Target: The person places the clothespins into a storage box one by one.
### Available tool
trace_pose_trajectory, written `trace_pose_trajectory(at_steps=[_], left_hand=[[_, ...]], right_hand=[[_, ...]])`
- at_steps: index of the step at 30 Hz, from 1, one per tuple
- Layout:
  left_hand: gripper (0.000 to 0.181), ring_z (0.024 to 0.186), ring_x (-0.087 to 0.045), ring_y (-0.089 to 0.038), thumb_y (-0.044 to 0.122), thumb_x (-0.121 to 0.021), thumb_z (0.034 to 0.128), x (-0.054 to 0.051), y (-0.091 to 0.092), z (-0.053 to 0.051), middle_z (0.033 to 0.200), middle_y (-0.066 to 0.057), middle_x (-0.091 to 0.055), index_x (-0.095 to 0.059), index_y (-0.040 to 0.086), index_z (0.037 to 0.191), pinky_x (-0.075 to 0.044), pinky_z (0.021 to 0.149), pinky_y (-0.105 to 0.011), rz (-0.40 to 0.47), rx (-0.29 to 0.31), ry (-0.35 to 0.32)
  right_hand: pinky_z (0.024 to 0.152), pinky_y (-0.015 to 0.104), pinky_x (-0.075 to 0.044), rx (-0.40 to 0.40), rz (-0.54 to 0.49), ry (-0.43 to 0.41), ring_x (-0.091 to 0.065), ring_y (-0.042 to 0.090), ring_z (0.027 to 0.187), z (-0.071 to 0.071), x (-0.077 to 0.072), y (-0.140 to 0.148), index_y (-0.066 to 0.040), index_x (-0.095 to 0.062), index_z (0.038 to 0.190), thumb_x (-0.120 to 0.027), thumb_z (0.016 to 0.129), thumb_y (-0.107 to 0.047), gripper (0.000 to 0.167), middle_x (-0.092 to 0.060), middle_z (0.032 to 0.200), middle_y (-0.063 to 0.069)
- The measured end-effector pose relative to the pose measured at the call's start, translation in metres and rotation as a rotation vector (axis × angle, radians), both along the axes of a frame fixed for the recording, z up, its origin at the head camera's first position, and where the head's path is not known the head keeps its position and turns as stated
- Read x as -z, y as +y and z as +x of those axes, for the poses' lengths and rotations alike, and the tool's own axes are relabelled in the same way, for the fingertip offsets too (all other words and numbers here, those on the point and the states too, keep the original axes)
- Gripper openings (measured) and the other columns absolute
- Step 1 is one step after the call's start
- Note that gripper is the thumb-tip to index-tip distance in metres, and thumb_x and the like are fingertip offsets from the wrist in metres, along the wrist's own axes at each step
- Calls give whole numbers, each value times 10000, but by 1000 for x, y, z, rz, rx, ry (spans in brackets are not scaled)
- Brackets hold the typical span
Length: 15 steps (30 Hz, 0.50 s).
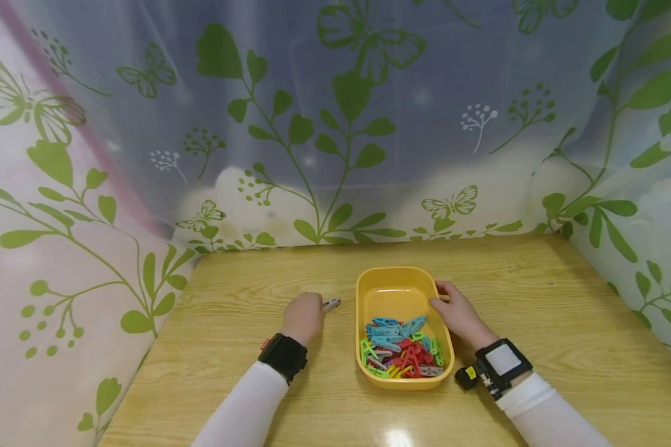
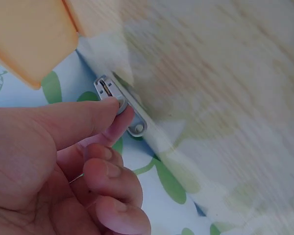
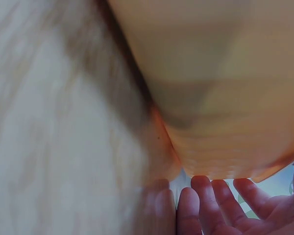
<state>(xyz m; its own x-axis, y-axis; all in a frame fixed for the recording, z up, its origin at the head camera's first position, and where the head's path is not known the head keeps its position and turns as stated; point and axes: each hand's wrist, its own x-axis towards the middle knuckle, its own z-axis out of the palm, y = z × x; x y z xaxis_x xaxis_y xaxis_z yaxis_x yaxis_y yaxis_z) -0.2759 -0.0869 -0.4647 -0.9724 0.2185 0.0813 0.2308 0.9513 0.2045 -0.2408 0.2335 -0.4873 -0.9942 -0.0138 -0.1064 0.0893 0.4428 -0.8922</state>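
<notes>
My left hand (image 1: pixel 304 318) pinches a grey clothespin (image 1: pixel 332 305) between thumb and index finger, left of a yellow plastic basin (image 1: pixel 404 384). In the left wrist view the clothespin (image 2: pixel 137 126) is right at the wooden tabletop, its other fingers loosely curled below. My right hand (image 1: pixel 460 313) holds the basin's right side, thumb over the rim and the other fingers along the outer wall. In the right wrist view those fingertips (image 3: pixel 201 183) meet the basin wall (image 3: pixel 210 132). Inside the basin's near half lies a heap of clothespins (image 1: pixel 399 351), blue, red, green, yellow and grey.
The wooden table (image 1: pixel 246 279) stretches to either side of the basin. A patterned curtain (image 1: pixel 313 155) with green leaves and butterflies closes off the back, left and right. Both wrists wear black straps with small devices (image 1: pixel 282 358).
</notes>
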Motion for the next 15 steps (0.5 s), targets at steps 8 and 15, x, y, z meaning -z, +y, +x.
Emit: trace_pose_trajectory(at_steps=[8, 15], left_hand=[[128, 628, -582, -171, 105, -704, 966, -14, 3, 7, 771, -66, -667, -697, 80, 841, -484, 558, -320, 88, 13, 87], [129, 622, -533, -139, 110, -730, 951, -32, 15, 21, 773, -42, -656, -695, 92, 828, -454, 547, -287, 116, 58, 164]], right_hand=[[1076, 549, -474, -5, -8, 13, -494, 468, 1349, -1, 2, 1, 32, -300, 1562, -442, 1092, -212, 548, -355, 1552, 289], [1070, 542, -482, 0, 2, 0, -509, 453, 1335, 0, 1, 1, 23, -305, 1563, -443, 1095, -229, 549, -365, 1553, 287]])
